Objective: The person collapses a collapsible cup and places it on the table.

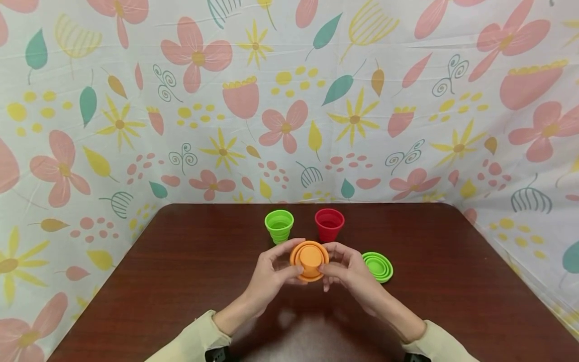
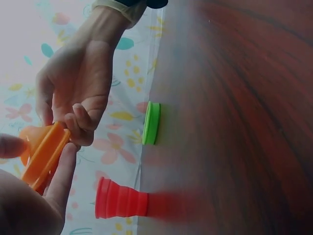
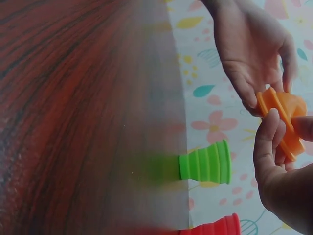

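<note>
Both hands grip an orange collapsible cup (image 1: 310,255) above the table, its round end turned toward the head camera. The left hand (image 1: 270,275) holds its left side, thumb on the face and fingers round the rim. On the opposite side the right hand (image 1: 357,276) pinches it likewise, thumb near the centre. Seen from the wrists, the orange cup (image 2: 46,152) is mostly flattened, with its middle bulging out from the wide rings. Beyond the hands stand an expanded green cup (image 1: 279,225) and an expanded red cup (image 1: 329,225).
A flattened green cup (image 1: 377,267) lies on the table just right of the right hand. The dark wood table (image 1: 203,271) reaches back to a flower-printed cloth (image 1: 285,125) hanging behind it. Pale sleeves (image 1: 199,337) cover the forearms.
</note>
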A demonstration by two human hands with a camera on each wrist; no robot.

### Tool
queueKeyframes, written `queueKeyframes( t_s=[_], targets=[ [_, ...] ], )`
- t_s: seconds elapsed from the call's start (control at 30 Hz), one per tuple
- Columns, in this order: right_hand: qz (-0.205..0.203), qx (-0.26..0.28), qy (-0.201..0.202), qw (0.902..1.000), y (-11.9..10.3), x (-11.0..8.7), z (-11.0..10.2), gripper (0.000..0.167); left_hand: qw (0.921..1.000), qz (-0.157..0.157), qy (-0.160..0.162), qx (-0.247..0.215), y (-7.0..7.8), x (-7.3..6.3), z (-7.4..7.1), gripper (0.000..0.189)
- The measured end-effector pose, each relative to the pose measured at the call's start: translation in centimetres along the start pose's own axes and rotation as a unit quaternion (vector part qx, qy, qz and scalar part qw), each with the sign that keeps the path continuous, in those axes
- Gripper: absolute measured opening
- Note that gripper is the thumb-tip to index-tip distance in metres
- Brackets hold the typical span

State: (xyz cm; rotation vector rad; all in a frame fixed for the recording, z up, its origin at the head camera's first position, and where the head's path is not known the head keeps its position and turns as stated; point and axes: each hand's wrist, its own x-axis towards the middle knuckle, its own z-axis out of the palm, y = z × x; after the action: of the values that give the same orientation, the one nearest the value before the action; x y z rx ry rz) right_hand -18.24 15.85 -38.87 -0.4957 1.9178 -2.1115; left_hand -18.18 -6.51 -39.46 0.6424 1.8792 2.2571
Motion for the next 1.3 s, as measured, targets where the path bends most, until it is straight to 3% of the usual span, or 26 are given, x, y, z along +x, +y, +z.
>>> queueKeyframes(
  t_s=[0.17,0.37,0.63,1.3],
  targets=[
    [0.002,0.011,-0.003,0.9999,0.0,0.0,-0.1,0.047,0.9994,0.000,-0.031,-0.017,0.0,0.0,-0.1,0.063],
    [0.001,0.005,0.000,1.0000,0.2,0.0,-0.1,0.053,0.9987,-0.012,-0.037,-0.032,-0.1,0.2,-0.2,0.066],
    [-0.013,-0.024,0.014,0.9995,0.4,0.2,0.0,0.056,0.9981,-0.011,-0.030,-0.052,-0.5,0.4,0.1,0.063],
    [-0.022,-0.078,0.048,0.9955,0.3,0.2,0.8,0.051,0.9990,0.010,0.014,-0.042,-0.9,0.7,0.7,0.063]
  ],
)
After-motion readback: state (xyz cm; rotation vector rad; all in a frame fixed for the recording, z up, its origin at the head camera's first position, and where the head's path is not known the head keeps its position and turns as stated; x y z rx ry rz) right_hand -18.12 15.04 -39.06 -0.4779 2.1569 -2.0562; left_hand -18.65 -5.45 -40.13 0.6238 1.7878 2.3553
